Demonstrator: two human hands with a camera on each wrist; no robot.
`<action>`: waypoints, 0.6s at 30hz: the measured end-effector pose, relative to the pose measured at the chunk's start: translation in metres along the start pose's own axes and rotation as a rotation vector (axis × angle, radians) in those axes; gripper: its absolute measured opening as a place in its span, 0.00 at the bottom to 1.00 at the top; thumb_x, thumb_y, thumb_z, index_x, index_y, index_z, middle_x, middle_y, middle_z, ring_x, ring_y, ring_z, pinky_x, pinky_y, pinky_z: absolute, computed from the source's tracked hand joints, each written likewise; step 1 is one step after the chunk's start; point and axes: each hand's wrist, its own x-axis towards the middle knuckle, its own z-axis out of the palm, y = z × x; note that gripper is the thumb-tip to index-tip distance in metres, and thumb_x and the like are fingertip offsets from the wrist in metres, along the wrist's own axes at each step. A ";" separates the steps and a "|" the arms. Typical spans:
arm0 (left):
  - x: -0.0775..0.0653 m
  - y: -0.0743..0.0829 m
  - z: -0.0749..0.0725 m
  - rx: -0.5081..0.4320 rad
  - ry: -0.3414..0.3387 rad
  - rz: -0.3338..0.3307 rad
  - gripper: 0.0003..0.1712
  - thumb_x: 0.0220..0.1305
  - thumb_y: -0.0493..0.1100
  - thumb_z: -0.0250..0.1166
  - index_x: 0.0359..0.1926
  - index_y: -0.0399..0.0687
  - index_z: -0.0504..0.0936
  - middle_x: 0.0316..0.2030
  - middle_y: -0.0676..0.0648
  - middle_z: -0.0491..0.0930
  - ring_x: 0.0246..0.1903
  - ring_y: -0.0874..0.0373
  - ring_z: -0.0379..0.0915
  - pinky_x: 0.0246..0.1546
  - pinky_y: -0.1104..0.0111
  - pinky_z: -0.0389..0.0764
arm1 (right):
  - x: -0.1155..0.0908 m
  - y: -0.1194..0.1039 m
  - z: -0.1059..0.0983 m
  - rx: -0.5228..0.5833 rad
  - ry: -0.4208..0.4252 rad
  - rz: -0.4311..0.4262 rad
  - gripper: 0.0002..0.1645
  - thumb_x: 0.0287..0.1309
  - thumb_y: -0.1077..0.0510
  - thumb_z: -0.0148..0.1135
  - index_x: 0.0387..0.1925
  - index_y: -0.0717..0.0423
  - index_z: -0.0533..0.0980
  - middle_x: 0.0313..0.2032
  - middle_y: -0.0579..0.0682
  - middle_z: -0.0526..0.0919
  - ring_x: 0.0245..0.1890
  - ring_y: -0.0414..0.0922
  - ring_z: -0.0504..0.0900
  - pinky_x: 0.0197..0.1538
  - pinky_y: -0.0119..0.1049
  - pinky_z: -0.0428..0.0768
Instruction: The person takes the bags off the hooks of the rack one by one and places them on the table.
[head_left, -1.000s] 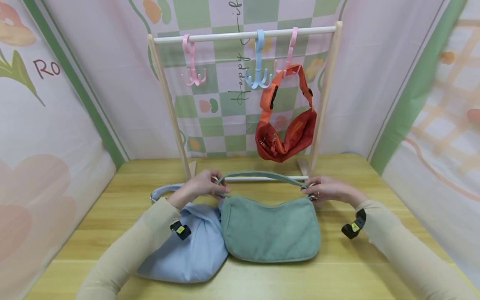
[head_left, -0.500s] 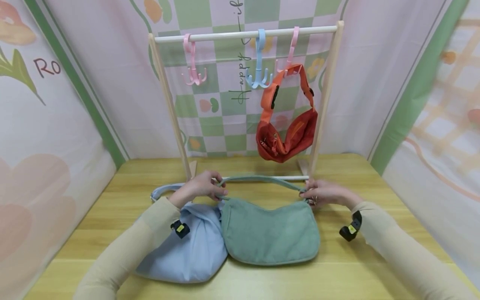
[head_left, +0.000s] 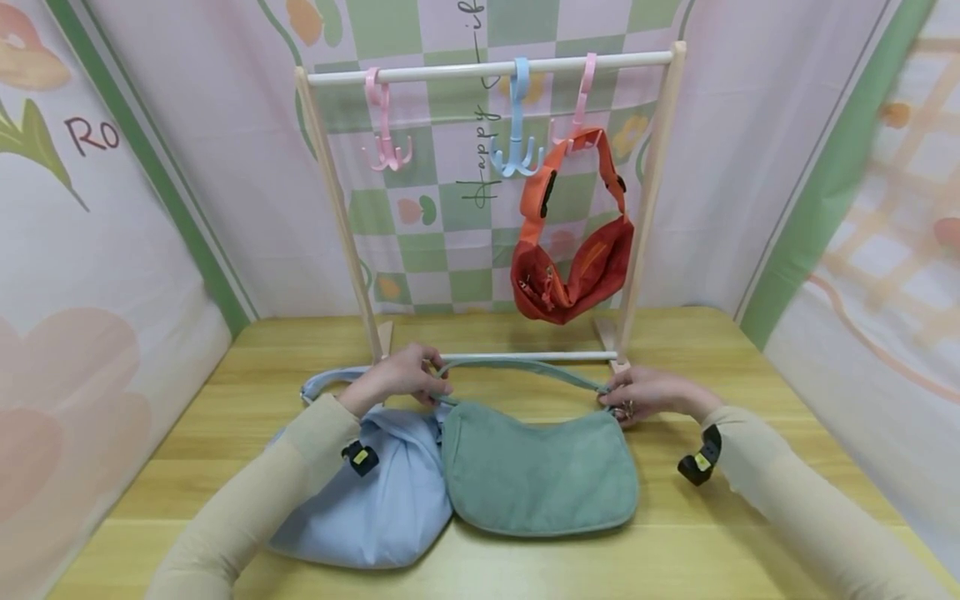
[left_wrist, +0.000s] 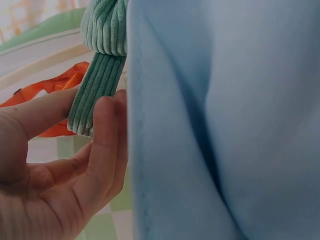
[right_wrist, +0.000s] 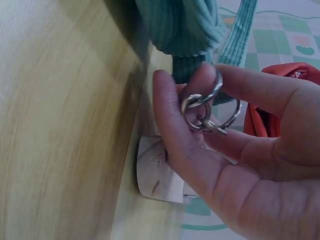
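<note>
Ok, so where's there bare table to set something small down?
Bare tabletop shows between the green bag and the right sleeve, and between the left sleeve and the table's left edge. It's crowded at the green bag's left end: the blue bag adjoins it and the left hand holds the strap end.

Handbag (head_left: 540,473): sage green, ribbed in stripes. Second bag (head_left: 375,500) at its 9 o'clock: plain pale blue. Waist bag (head_left: 573,279), 12 o'clock: red; strap (head_left: 532,202) orange, buckles (head_left: 548,194) black. Middle hook (head_left: 516,117) light blue, outer hooks (head_left: 386,125) pink. Desk (head_left: 712,533): yellowish woodgrain. Backcloth (head_left: 465,254): green-and-white checks. Sleeves (head_left: 262,492) cream.
</note>
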 end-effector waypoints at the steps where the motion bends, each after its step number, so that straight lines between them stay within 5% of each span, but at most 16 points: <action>1: 0.000 0.000 0.000 0.005 0.000 -0.002 0.18 0.58 0.35 0.66 0.46 0.31 0.73 0.31 0.42 0.79 0.25 0.54 0.81 0.35 0.62 0.84 | 0.000 0.000 0.000 -0.012 0.007 0.004 0.15 0.64 0.60 0.55 0.44 0.72 0.72 0.25 0.48 0.76 0.27 0.38 0.76 0.39 0.37 0.83; 18: 0.004 -0.003 -0.001 0.117 0.002 -0.021 0.22 0.57 0.36 0.67 0.50 0.29 0.72 0.27 0.41 0.79 0.26 0.50 0.82 0.31 0.64 0.84 | -0.001 -0.002 0.003 -0.115 0.051 0.017 0.18 0.64 0.59 0.55 0.47 0.72 0.73 0.26 0.49 0.80 0.29 0.40 0.80 0.39 0.37 0.83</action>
